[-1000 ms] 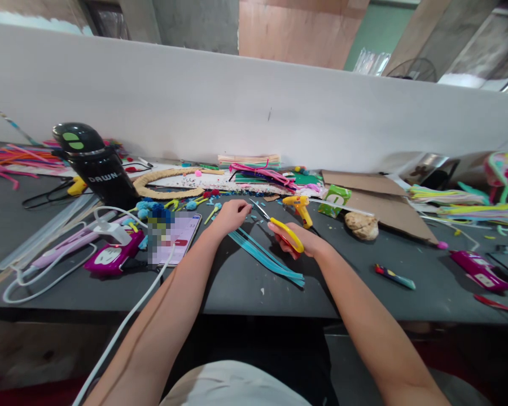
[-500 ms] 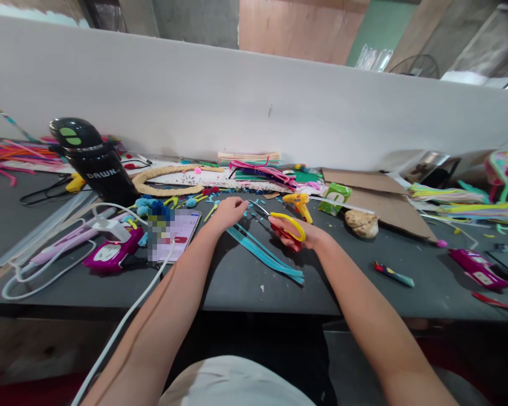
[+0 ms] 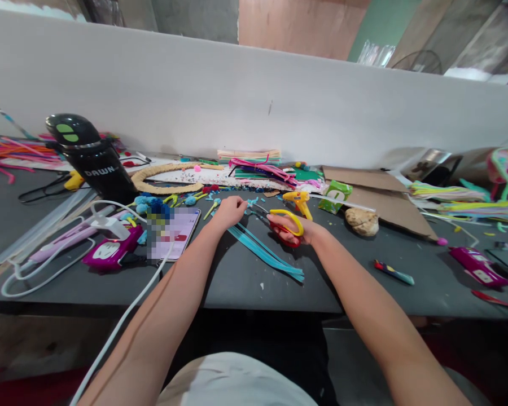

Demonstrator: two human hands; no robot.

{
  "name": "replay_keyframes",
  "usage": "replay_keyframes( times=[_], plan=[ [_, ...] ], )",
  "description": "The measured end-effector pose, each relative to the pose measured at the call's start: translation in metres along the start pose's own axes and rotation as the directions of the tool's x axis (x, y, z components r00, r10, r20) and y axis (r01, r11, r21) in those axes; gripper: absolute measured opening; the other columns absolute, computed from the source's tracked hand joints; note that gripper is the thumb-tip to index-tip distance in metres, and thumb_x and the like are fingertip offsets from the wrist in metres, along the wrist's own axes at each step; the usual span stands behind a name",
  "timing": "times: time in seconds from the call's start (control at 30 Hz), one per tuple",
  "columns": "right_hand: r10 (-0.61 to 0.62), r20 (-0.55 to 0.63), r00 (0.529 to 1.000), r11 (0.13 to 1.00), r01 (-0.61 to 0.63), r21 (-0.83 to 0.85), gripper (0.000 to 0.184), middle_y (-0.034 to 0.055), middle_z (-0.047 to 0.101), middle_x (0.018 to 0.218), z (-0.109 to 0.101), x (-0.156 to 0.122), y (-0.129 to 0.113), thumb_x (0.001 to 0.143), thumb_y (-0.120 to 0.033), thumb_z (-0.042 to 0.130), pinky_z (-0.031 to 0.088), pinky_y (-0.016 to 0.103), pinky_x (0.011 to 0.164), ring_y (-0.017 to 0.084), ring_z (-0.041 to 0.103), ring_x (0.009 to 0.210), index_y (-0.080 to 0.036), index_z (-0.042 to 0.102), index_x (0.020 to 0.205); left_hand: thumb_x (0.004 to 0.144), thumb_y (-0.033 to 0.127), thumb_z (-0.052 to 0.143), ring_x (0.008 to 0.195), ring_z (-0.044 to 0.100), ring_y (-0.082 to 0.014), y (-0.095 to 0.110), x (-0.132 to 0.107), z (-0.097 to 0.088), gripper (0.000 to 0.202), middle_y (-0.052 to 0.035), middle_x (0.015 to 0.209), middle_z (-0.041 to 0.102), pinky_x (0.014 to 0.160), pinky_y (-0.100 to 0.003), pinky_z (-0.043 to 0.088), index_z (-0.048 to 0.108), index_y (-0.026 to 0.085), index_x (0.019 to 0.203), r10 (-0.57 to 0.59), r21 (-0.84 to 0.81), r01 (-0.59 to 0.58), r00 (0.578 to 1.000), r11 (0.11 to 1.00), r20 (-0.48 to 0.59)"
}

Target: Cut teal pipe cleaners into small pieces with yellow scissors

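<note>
- Right hand (image 3: 308, 230) is gripping scissors (image 3: 290, 215), blades pointing toward the left hand (image 3: 231, 211), whose hold is impossible to tell.
- Snipping appears underway; another cut would call for keeping skin clear.
- Blue strips (image 3: 281, 265) are lying below the hands, snippets (image 3: 254, 201) littering beyond, a glue gun (image 3: 297, 197) crowding the scissors.

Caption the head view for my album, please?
Scissors in the right grip point toward the left grip, near blue strips on a cluttered grey table.
</note>
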State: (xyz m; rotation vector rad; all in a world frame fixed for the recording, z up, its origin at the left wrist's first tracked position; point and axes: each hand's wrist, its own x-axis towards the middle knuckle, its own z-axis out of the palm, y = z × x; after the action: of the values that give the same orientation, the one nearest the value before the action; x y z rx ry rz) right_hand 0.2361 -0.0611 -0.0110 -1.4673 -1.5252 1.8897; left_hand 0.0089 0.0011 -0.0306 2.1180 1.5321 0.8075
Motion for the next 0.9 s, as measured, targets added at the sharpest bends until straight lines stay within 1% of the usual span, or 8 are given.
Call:
replay_keyframes(
  times=[0.13,0.2,0.27,0.33,0.4,0.5,0.63,0.9],
  plan=[
    [-0.008,-0.014,1.000,1.000,0.008,0.001,0.057,-0.0080,0.038,0.035,0.000,-0.001,0.003,0.081,-0.075,0.052,0.026,0.016,0.025,0.006,0.032,0.025,-0.021,0.044,0.065,0.087,0.037,0.050,0.065,0.057,-0.0189,0.002,-0.002,-0.005,0.030,-0.0057,0.067,0.067,0.064,-0.029,0.038,0.063,0.019,0.067,-0.042,-0.011,0.042,0.999,0.999,0.017],
    [0.017,-0.008,1.000,0.999,-0.016,0.036,0.059,-0.0077,0.038,0.036,0.000,-0.004,0.004,0.081,-0.077,0.049,0.024,0.017,0.025,0.006,0.031,0.025,-0.021,0.044,0.065,0.088,0.038,0.049,0.067,0.058,-0.0193,0.000,-0.001,-0.007,0.031,-0.0056,0.069,0.068,0.065,-0.029,0.038,0.064,0.019,0.068,-0.065,-0.016,0.065,0.998,0.998,-0.010],
    [0.027,0.014,1.000,0.997,-0.028,0.078,0.060,-0.0067,0.040,0.039,0.002,-0.010,0.003,0.081,-0.078,0.047,0.024,0.017,0.027,0.007,0.033,0.027,-0.021,0.043,0.066,0.089,0.039,0.048,0.068,0.058,-0.0193,-0.002,0.000,-0.008,0.032,-0.0053,0.070,0.068,0.065,-0.029,0.038,0.064,0.019,0.071,-0.071,-0.020,0.070,0.996,0.997,-0.053],
    [-0.022,0.026,0.999,0.994,0.019,0.107,0.059,-0.0047,0.046,0.044,0.004,-0.017,0.001,0.081,-0.078,0.046,0.031,0.018,0.030,0.008,0.038,0.032,-0.020,0.047,0.070,0.091,0.041,0.046,0.068,0.057,-0.0190,-0.003,0.002,-0.008,0.033,-0.0049,0.070,0.067,0.065,-0.029,0.037,0.063,0.019,0.073,-0.060,-0.026,0.058,0.994,0.998,-0.089],
    [-0.031,-0.005,1.000,0.992,0.032,0.122,0.060,-0.0050,0.045,0.046,0.008,-0.023,-0.001,0.081,-0.080,0.045,0.034,0.019,0.032,0.008,0.039,0.034,-0.021,0.045,0.070,0.092,0.041,0.044,0.068,0.057,-0.0185,-0.002,0.002,-0.008,0.034,-0.0045,0.070,0.066,0.065,-0.029,0.037,0.062,0.019,0.074,-0.043,-0.029,0.040,0.992,0.999,-0.118],
    [-0.083,-0.060,0.995,0.996,0.085,0.026,0.057,-0.0055,0.044,0.047,0.014,-0.027,-0.002,0.082,-0.078,0.045,0.034,0.020,0.032,0.009,0.038,0.036,-0.022,0.045,0.073,0.095,0.041,0.040,0.069,0.057,-0.0180,0.002,0.001,-0.009,0.036,-0.0043,0.071,0.067,0.066,-0.029,0.038,0.061,0.019,0.075,-0.030,-0.054,0.022,0.988,0.998,-0.154],
    [-0.118,-0.078,0.990,0.988,0.109,-0.112,0.053,-0.0060,0.046,0.045,0.020,-0.024,0.000,0.084,-0.073,0.047,0.036,0.021,0.031,0.010,0.040,0.035,-0.021,0.047,0.077,0.096,0.042,0.038,0.068,0.057,-0.0177,0.007,-0.001,-0.009,0.039,-0.0044,0.071,0.066,0.067,-0.029,0.038,0.060,0.019,0.074,-0.028,-0.091,0.012,0.983,0.996,-0.181],
    [-0.173,-0.107,0.979,0.977,0.158,-0.141,0.057,-0.0054,0.047,0.042,0.026,-0.013,0.005,0.081,-0.076,0.049,0.034,0.020,0.029,0.009,0.041,0.030,-0.020,0.045,0.071,0.096,0.040,0.040,0.069,0.058,-0.0169,0.014,-0.003,-0.003,0.036,-0.0041,0.073,0.067,0.068,-0.027,0.039,0.059,0.019,0.074,-0.027,-0.124,0.004,0.983,0.992,-0.184]
  ],
)
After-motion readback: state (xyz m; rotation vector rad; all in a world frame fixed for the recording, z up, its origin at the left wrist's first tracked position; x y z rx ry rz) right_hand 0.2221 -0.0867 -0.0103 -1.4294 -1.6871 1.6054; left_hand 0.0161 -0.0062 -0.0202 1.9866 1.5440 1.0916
